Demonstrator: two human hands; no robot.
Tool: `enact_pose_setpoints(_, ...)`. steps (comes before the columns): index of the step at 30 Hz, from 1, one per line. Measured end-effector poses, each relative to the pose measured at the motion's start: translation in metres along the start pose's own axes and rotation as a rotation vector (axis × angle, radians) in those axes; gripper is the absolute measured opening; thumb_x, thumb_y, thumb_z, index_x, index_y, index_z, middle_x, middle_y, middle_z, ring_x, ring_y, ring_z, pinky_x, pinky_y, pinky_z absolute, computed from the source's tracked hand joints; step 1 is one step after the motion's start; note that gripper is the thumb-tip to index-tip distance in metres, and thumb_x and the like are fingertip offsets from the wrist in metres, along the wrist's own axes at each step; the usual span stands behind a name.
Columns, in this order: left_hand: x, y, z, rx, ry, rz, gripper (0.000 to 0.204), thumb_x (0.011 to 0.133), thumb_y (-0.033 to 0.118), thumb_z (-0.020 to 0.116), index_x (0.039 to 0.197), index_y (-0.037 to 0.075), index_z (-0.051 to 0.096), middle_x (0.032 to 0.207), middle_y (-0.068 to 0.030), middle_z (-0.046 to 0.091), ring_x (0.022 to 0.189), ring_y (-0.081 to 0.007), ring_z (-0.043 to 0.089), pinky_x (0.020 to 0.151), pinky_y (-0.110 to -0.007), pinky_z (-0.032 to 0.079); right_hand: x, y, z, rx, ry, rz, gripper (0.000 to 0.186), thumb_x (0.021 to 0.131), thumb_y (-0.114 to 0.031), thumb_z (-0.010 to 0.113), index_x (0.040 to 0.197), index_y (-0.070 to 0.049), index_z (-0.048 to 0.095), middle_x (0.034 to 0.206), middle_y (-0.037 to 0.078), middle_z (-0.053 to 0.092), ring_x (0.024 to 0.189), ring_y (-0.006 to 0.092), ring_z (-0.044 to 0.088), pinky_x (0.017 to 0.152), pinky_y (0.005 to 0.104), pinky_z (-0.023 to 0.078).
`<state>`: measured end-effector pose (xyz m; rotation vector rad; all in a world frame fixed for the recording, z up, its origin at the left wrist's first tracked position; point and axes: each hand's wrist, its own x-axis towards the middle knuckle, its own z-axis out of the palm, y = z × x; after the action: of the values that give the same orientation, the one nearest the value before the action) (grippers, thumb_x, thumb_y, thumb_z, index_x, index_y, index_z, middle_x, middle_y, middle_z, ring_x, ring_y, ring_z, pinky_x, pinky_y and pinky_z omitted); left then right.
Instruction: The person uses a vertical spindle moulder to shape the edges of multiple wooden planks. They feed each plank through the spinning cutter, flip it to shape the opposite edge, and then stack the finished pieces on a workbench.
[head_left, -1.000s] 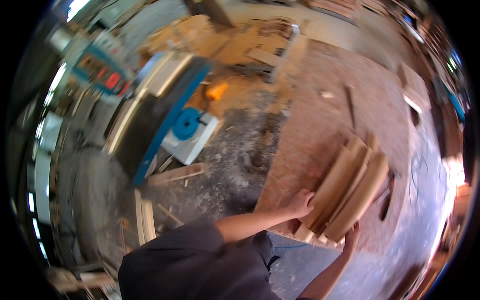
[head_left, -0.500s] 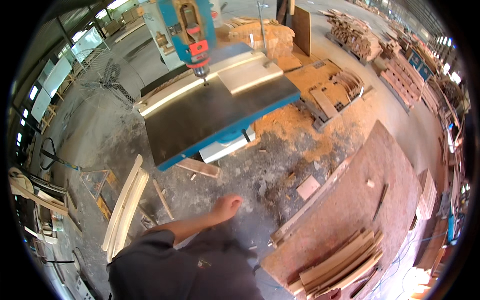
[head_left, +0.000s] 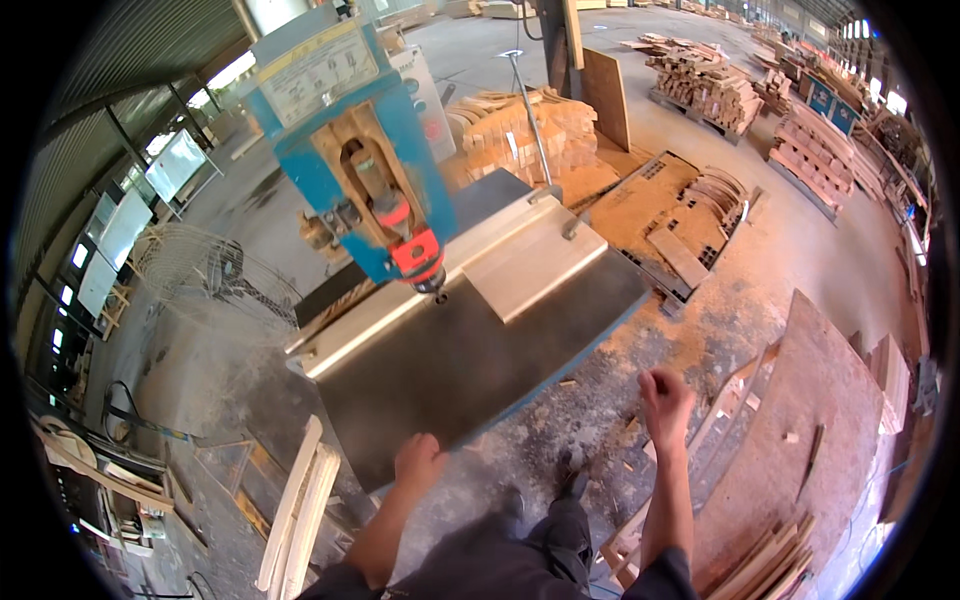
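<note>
My left hand (head_left: 420, 463) is loosely curled beside the near edge of a dark machine table (head_left: 420, 400); nothing shows in it. Out to the right, my right hand (head_left: 667, 405) is raised with fingers folded in, also with nothing visible in it. Ahead stands a blue drilling or routing machine (head_left: 300, 160), its red-collared chuck and bit (head_left: 437, 292) pointing down over the table. Along the table's back runs a pale wooden fence (head_left: 400, 325). A flat pale board (head_left: 535, 265) lies against it at the right, under a metal clamp (head_left: 572, 228).
Curved wooden pieces (head_left: 300, 510) stand at lower left. On the right, a worn reddish worktop (head_left: 800, 450) bears wooden strips (head_left: 765, 565). A sawdust-covered pallet (head_left: 650, 225) and stacked wood (head_left: 530, 130) lie behind the machine. A wire-cage fan (head_left: 215, 270) stands left.
The machine has come closer in view. My left hand has moved down and left toward its table; my right hand has risen from the strips on the worktop.
</note>
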<state>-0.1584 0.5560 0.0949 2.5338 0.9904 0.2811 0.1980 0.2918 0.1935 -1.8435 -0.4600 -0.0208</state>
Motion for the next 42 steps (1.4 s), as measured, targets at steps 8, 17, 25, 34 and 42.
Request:
enact_pose_setpoints(8,0.012,-0.009,0.010,0.003,-0.053,-0.180,0.030,0.069,0.016,0.092,0.077,0.009,0.064,0.081,-0.0090,0.064,0.078,-0.0309,0.068,0.068,-0.043,0.053,0.280,-0.115,0.260,0.223,-0.321,-0.401,0.037,0.090,-0.038,0.080,0.082,-0.003,0.074,0.067,0.014,0.067,0.059,0.0295,0.065,0.059,0.0392,0.050)
enact_pose_setpoints(17,0.006,-0.018,0.028,0.145,-0.134,-0.263,0.027,0.067,0.017,0.086,0.073,0.010,0.061,0.079,-0.0100,0.061,0.081,-0.0338,0.066,0.070,-0.047,0.052,0.358,-0.197,0.384,0.104,-0.362,-0.553,0.034,0.085,-0.036,0.084,0.074,-0.005,0.077,0.063,0.013,0.067,0.057,0.0207,0.063,0.059,0.0410,0.051)
enact_pose_setpoints(25,0.011,-0.011,0.023,-0.060,0.022,-0.107,0.021,0.074,0.018,0.080,0.080,0.010,0.061,0.088,-0.0135,0.062,0.087,-0.0404,0.061,0.077,-0.050,0.052,0.324,-0.130,0.308,0.083,-0.191,-0.521,0.038,0.090,-0.039,0.080,0.076,-0.005,0.072,0.066,0.017,0.065,0.058,0.0333,0.062,0.059,0.0426,0.050)
enact_pose_setpoints(34,0.013,-0.008,0.004,-0.088,-0.076,0.136,0.025,0.072,0.004,0.082,0.079,0.005,0.058,0.078,-0.0083,0.061,0.073,-0.0282,0.064,0.066,-0.042,0.052,-0.024,0.099,-0.050,-0.311,0.242,0.400,0.039,0.095,-0.037,0.075,0.079,-0.001,0.072,0.063,0.012,0.063,0.057,0.0179,0.059,0.059,0.0384,0.050)
enact_pose_setpoints(42,-0.013,0.080,0.054,-0.716,-0.675,0.150,0.016,0.093,0.004,0.072,0.105,0.000,0.063,0.095,-0.0076,0.068,0.079,-0.0162,0.065,0.070,-0.030,0.055,-0.338,0.116,-0.228,-0.671,0.929,0.595,0.022,0.089,-0.027,0.075,0.085,-0.005,0.077,0.083,0.017,0.072,0.080,0.0337,0.072,0.072,0.0437,0.056)
